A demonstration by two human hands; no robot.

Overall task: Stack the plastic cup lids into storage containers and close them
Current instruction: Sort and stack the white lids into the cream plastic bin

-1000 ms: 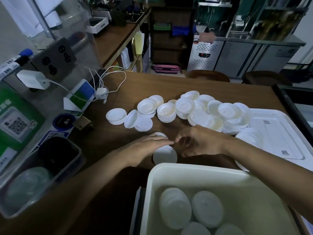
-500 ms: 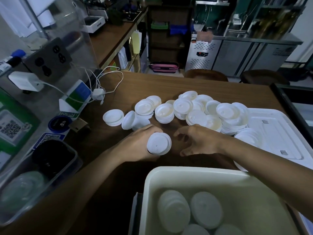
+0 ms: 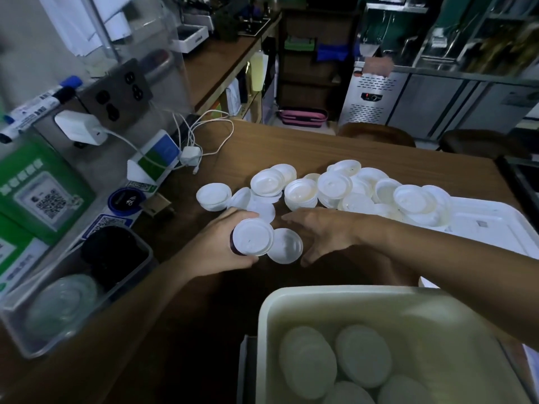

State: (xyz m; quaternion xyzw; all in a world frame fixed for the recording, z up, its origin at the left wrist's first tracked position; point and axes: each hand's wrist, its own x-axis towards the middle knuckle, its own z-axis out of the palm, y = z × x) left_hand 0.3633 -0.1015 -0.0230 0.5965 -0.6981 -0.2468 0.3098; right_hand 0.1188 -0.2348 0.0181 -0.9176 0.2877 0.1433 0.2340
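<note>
My left hand (image 3: 217, 246) grips a short stack of white lids (image 3: 253, 237), lifted off the wooden table and tilted toward me. Right beside it lies a single white lid (image 3: 287, 245), and my right hand (image 3: 322, 232) curls around its right side, fingertips at its edge. A heap of several loose white lids (image 3: 344, 191) spreads across the middle of the table. The white storage container (image 3: 291, 298) stands at the near edge with stacks of lids (image 3: 363, 364) lying inside. Its flat white cover (image 3: 493, 225) lies on the right.
A clear plastic box (image 3: 73, 301) with clear and black lids sits at the left. Behind it are QR-code stands (image 3: 43, 193), a charger (image 3: 80, 126) with white cables (image 3: 201, 135), and a socket panel (image 3: 119, 91). The table's far edge meets stools and steel cabinets.
My left hand picked the lid stack up from the table and turned it toward me. My right hand slid left to a single lid next to the stack.
</note>
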